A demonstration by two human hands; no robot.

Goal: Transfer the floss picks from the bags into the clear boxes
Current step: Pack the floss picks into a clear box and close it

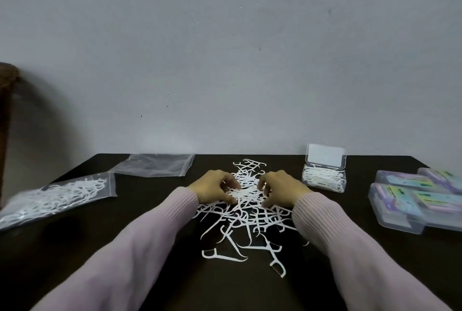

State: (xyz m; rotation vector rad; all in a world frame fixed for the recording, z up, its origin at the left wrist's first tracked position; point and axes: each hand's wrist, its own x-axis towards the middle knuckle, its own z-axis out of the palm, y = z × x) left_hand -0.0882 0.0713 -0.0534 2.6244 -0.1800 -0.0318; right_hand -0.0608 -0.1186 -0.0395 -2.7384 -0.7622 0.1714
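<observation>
— Where are the floss picks (246, 213)?
— Heaped loose at centre frame on the dark counter (140, 273).
— The hands?
— Left hand (214, 190) and right hand (282, 189) both curl into the heap, pinching picks. An open clear box (324, 177) sits right.

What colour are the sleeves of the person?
Pale lilac-pink, with ribbed cuffs; the sleeves show in the head view, the only one.

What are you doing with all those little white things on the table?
A person is sorting floss picks. Both hands, the left hand and the right hand, are gathering picks from a loose pile on the dark table. One open clear box already holds picks. One bag is still full, another bag looks empty, and closed boxes are stacked on the right.
</observation>
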